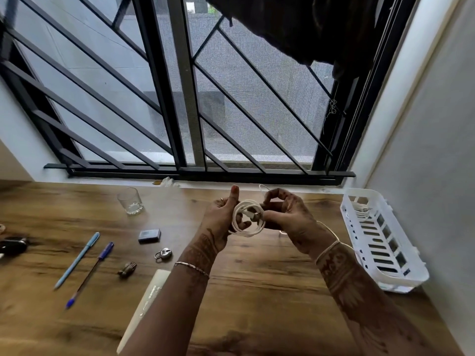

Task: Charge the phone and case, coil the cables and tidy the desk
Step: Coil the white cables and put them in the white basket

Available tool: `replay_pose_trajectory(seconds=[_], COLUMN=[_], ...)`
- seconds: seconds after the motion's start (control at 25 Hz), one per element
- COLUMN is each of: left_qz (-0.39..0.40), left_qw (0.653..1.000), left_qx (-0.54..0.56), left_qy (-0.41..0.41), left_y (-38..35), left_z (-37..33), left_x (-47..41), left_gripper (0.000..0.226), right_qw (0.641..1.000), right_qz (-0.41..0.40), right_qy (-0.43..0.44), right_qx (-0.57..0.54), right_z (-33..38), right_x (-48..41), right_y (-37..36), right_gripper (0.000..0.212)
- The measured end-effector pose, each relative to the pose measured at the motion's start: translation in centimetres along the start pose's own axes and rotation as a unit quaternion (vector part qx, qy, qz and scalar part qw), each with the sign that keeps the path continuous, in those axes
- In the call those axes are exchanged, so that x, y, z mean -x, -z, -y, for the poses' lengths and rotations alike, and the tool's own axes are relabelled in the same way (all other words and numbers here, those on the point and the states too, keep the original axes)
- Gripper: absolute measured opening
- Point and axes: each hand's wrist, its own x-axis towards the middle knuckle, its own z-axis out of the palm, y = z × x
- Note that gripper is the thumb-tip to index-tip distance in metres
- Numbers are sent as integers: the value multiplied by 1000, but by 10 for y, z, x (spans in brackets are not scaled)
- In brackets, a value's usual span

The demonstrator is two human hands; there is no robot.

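Observation:
A white cable (246,219) is wound into a small coil and held above the wooden desk (257,291) near the window. My left hand (223,217) grips the coil's left side, thumb raised. My right hand (288,217) pinches the plug end at the middle of the coil, and a loose loop of cable sticks up above its fingers. A white slotted basket (385,253) at the right holds another white cable (361,209) at its far end. A dark object, perhaps a phone or case (11,246), lies at the left edge.
On the desk's left half lie a drinking glass (130,201), a small dark box (149,236), a padlock (163,253), two pens (77,260), a small dark figurine (127,269) and a white tube (147,301). A barred window and the right wall border the desk.

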Motion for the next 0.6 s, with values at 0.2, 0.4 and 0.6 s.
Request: replay_pose_trajectory(seconds=[0.2, 0.4, 0.6], left_qz=[-45, -33, 18], left_qw=[998, 999, 983], left_qx=[-24, 0, 148], left_qy=[-24, 8, 108], left_y=[-5, -2, 7], left_z=[5, 9, 18], left_x=[-3, -6, -11], left_gripper=[45, 46, 59], right_qw=[999, 999, 988], right_qz=[24, 39, 5], right_qy=[-10, 1, 115], right_qx=[-31, -26, 107], right_z=[-10, -19, -28], right_x=[-1, 0, -3], right_y=[-3, -3, -2], right_gripper=[25, 25, 21])
